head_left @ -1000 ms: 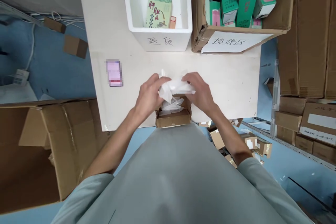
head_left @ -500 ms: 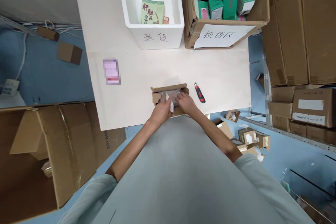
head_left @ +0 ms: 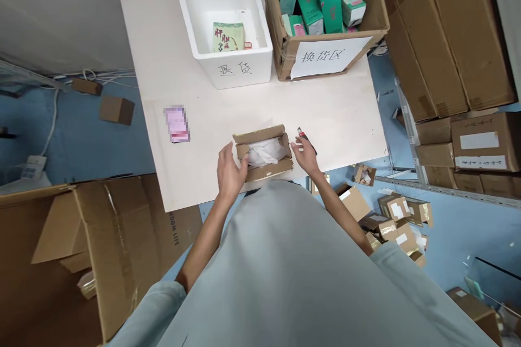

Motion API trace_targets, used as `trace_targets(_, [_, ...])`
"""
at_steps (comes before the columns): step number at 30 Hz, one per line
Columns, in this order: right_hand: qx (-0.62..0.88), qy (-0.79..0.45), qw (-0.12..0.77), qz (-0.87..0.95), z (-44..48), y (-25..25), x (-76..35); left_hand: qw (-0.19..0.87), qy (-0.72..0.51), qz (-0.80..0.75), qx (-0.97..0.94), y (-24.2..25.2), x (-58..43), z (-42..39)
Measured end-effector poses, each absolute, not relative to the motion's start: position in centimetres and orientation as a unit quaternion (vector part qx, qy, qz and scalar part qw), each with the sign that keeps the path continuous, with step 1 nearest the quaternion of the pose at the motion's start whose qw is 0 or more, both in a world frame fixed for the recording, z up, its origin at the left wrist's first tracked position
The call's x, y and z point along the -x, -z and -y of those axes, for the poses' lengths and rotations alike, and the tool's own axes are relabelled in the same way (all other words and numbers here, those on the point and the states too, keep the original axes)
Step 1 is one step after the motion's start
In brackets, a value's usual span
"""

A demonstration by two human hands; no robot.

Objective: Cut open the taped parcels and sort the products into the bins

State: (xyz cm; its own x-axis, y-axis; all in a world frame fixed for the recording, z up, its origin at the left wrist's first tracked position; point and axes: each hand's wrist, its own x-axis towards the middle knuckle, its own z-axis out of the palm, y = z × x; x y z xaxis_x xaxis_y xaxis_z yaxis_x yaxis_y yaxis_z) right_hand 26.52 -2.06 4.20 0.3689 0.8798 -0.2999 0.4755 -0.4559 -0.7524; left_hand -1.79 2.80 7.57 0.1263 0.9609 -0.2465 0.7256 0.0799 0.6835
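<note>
A small cardboard box point(head_left: 266, 174) lies with its flaps up at the front edge of the white table point(head_left: 220, 111). White crumpled wrapping point(head_left: 264, 152) fills its inside. My left hand point(head_left: 232, 171) is at the box's left end, fingers apart, thumb by the flap. At the right end my right hand point(head_left: 304, 155) has its fingers spread just beside the cardboard, holding nothing. A red and black utility knife point(head_left: 306, 140) lies behind that hand, partly covered by it.
Behind are a white foam bin point(head_left: 244, 70) with a booklet and a carton point(head_left: 280, 54) of green boxes. A blurred pink item point(head_left: 177, 123) lies at left. A large open carton point(head_left: 118, 249) stands lower left; several small boxes point(head_left: 396, 209) lie on the floor at right.
Both hands have drawn out of the small box and moved apart to its two ends. The flaps stand wider and the white wrapping is uncovered. The camera view has shifted.
</note>
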Motion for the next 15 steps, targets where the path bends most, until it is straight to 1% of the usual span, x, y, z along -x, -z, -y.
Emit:
trace_targets(3, [0.76, -0.438, 0.274, 0.395, 2.7, -2.2, -26.1, 0.501, -0.158, -0.669, -0.526, -5.0, 3.3, -2.5])
trace_targets(5, [0.74, -0.465, 0.275, 0.402, 3.2, -1.6, -25.3, 0.577, -0.16, -0.628, -0.498, -4.0, 3.6, -2.1])
trace_targets(6, [0.732, -0.471, 0.281, 0.405, 3.6, -1.5, -24.9, 0.596, -0.168, -0.605, -0.501, -3.8, 3.7, -1.8])
trace_targets(9, [0.725, -0.47, 0.311, 0.396, 4.9, -2.0, -23.9, 0.593, -0.198, -0.576, -0.527, -4.6, 4.3, -1.1])
trace_targets(15, [0.743, -0.417, 0.389, 0.35, 9.6, -5.7, -23.0, 0.59, -0.194, -0.513, -0.593, -9.0, 4.9, -1.6])
